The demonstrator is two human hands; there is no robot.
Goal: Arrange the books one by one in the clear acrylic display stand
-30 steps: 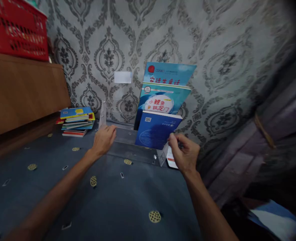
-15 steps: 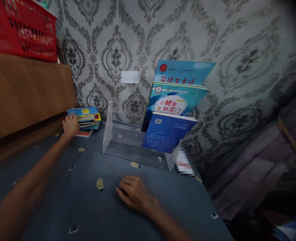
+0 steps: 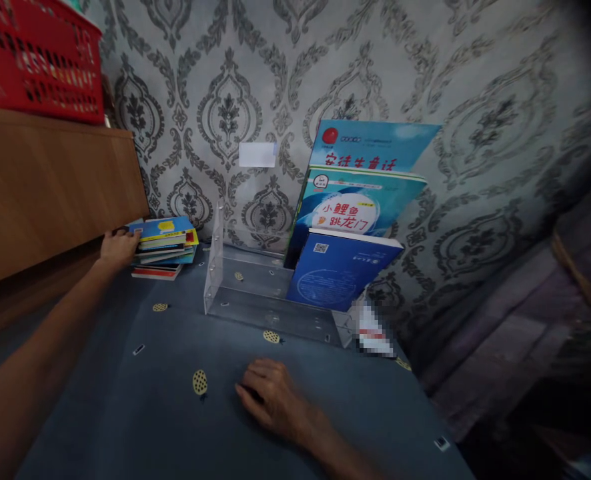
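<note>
At the left, my left hand (image 3: 118, 249) is against the left end of a stack of books (image 3: 165, 243); its fingertips are partly hidden, so its grip is unclear. My right hand (image 3: 270, 393) rests on the dark cloth with fingers curled and nothing visible in them. Beyond it stands a clear tiered rack (image 3: 270, 310). On the rack's right side, a blue book (image 3: 343, 270), a teal book (image 3: 365, 197) and a light-blue book (image 3: 375, 140) lean one behind another.
A wooden cabinet (image 3: 55, 193) bears a red basket (image 3: 40, 63) at the left. The dark patterned cloth (image 3: 175, 407) covers the surface. A blurred white item (image 3: 373, 330) lies beside the rack's right end. Patterned wallpaper stands behind, with a curtain at the right.
My left hand has moved left, from the front of the stack to its left end. The view has shifted slightly. My right hand stays curled on the cloth.
</note>
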